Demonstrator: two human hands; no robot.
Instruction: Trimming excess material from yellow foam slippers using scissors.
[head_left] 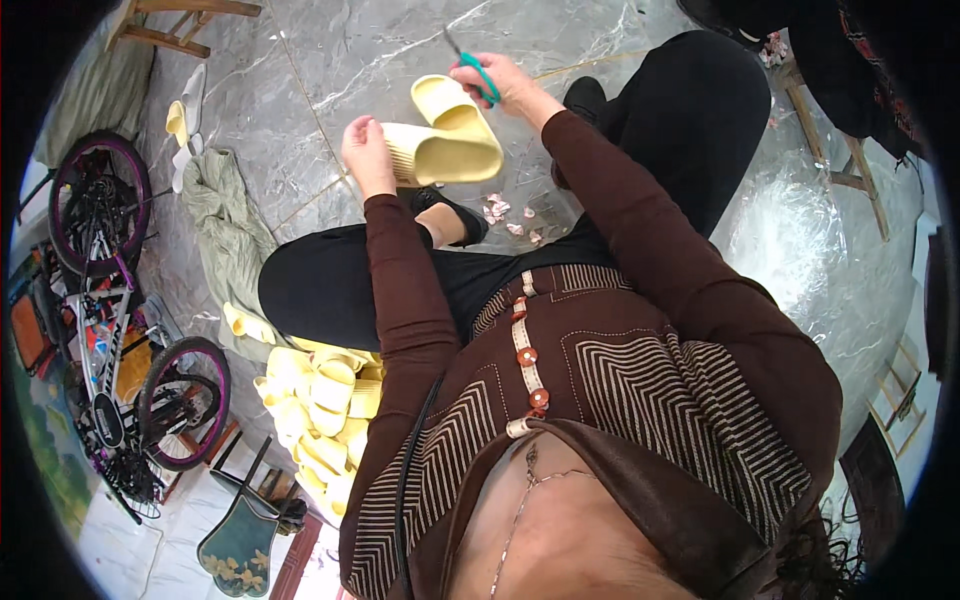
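Note:
A pale yellow slide slipper (458, 158) is held over the floor in front of my knees. My left hand (368, 158) closes on its ribbed strap end. A second yellow slipper (436, 98) shows just beyond it, partly hidden by the first; whether the two are joined I cannot tell. My right hand (508, 86) is closed around small scissors (482, 80) with teal handles. Their dark, narrow blades point up and away from the slippers, to the far left.
Many yellow slippers (325, 400) lie heaped by my left thigh. Small pinkish scraps (510, 215) litter the floor near my foot. A grey-green cloth (225, 200) and a bicycle (112, 330) are at left. Wooden stool legs (850, 165) and clear plastic film (785, 230) are at right.

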